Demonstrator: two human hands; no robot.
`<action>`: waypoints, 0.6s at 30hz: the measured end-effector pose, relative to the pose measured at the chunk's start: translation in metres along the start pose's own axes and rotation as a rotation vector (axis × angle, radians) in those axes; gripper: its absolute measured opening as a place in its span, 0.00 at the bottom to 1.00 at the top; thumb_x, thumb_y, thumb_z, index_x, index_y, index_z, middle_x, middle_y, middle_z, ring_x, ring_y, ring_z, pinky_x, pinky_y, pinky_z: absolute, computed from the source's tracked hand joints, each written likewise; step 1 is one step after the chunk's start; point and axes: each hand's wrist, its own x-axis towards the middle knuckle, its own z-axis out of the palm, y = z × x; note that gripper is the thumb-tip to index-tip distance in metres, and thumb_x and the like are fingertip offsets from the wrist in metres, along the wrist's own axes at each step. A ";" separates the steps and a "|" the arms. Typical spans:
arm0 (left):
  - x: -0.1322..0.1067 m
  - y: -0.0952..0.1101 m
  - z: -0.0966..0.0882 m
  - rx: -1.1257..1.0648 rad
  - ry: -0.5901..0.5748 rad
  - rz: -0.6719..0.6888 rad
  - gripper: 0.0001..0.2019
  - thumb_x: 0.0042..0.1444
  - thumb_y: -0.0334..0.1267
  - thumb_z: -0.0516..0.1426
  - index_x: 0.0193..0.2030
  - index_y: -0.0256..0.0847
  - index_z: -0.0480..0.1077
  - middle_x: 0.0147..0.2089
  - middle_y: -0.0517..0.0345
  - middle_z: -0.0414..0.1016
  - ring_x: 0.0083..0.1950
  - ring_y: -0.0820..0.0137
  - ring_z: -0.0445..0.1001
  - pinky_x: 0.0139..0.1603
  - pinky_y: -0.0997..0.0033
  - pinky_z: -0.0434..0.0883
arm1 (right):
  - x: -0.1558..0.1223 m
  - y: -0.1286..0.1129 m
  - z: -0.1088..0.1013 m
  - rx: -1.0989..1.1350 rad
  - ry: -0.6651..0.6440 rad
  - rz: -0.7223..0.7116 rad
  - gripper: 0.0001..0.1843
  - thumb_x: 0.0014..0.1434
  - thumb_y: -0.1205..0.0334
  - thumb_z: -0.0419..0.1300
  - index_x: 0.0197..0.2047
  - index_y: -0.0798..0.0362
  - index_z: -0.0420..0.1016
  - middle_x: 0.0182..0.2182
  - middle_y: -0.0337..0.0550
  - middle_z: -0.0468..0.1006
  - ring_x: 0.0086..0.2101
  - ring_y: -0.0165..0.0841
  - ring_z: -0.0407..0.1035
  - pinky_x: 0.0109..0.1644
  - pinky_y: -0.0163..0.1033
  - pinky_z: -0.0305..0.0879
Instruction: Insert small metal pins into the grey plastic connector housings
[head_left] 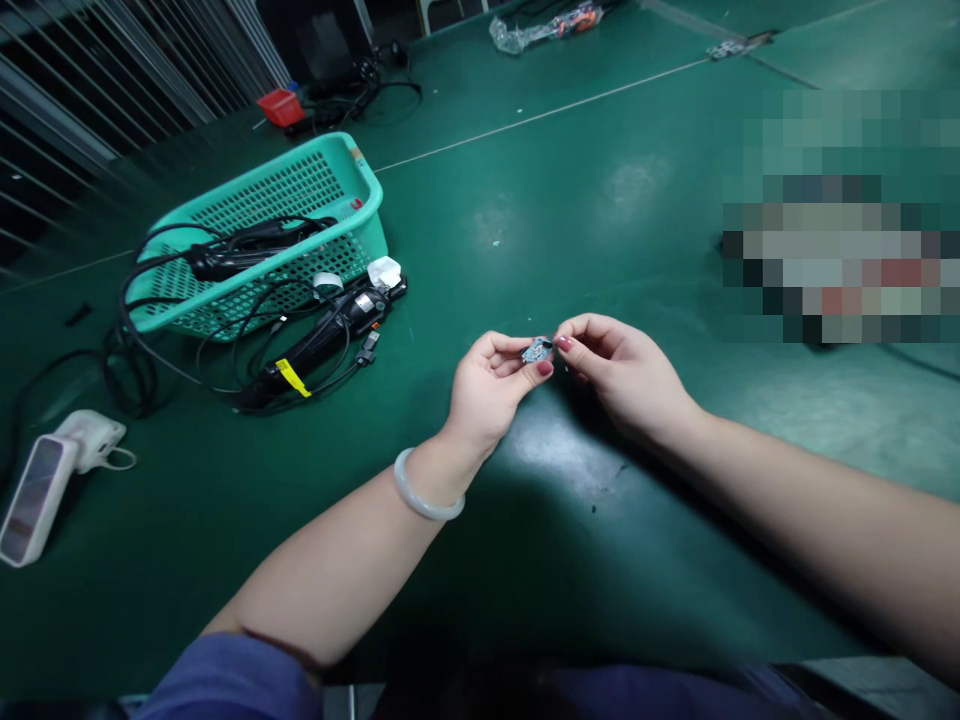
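Note:
A small circuit board, bluish with fine parts on its face, is pinched between the thumb and fingers of my left hand, a little above the green table. My right hand meets it from the right, thumb and forefinger pressed together at the board's right edge. Something dark and tiny shows between those fingertips, too small to name. A pale bangle circles my left wrist.
At left on the green table stands a turquoise basket holding black corded tools. A black tool with cables lies before it. A white-cased device is at far left, a red bin behind. The right side holds a blurred-out patch.

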 end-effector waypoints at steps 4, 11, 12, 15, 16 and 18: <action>0.001 -0.001 -0.001 -0.007 0.001 0.012 0.20 0.31 0.35 0.71 0.30 0.37 0.68 0.32 0.61 0.78 0.36 0.76 0.77 0.49 0.68 0.71 | 0.001 0.001 -0.003 -0.167 0.034 -0.124 0.09 0.52 0.58 0.63 0.37 0.51 0.75 0.34 0.40 0.75 0.33 0.31 0.69 0.39 0.41 0.66; -0.001 0.000 0.000 0.011 -0.020 -0.016 0.19 0.33 0.35 0.71 0.31 0.36 0.69 0.33 0.60 0.78 0.37 0.74 0.77 0.50 0.67 0.71 | 0.003 -0.002 -0.009 -0.429 0.106 -0.287 0.05 0.54 0.63 0.62 0.31 0.49 0.80 0.33 0.42 0.75 0.37 0.34 0.70 0.42 0.41 0.67; -0.001 0.001 0.000 0.011 -0.021 -0.015 0.19 0.33 0.36 0.71 0.31 0.36 0.69 0.33 0.59 0.78 0.37 0.74 0.77 0.50 0.66 0.71 | 0.004 -0.003 -0.010 -0.432 0.115 -0.293 0.05 0.54 0.63 0.62 0.31 0.49 0.80 0.32 0.42 0.75 0.37 0.34 0.70 0.42 0.41 0.67; -0.001 0.001 0.000 0.010 -0.020 -0.014 0.19 0.34 0.35 0.71 0.32 0.36 0.69 0.34 0.59 0.78 0.37 0.74 0.78 0.51 0.66 0.71 | 0.004 -0.005 -0.011 -0.419 0.118 -0.294 0.05 0.54 0.62 0.62 0.30 0.49 0.80 0.32 0.42 0.75 0.36 0.34 0.69 0.41 0.42 0.66; -0.001 0.001 0.000 0.011 -0.018 -0.016 0.19 0.34 0.35 0.71 0.32 0.36 0.69 0.34 0.59 0.78 0.37 0.74 0.78 0.51 0.66 0.70 | 0.003 -0.005 -0.011 -0.417 0.113 -0.286 0.05 0.54 0.61 0.62 0.30 0.48 0.80 0.32 0.42 0.75 0.36 0.34 0.69 0.40 0.41 0.66; -0.001 0.001 -0.001 0.010 -0.013 -0.016 0.19 0.33 0.36 0.71 0.31 0.37 0.68 0.34 0.59 0.78 0.37 0.74 0.77 0.52 0.65 0.70 | 0.002 -0.007 -0.011 -0.426 0.105 -0.267 0.05 0.53 0.58 0.63 0.31 0.48 0.81 0.32 0.43 0.74 0.34 0.33 0.67 0.36 0.41 0.65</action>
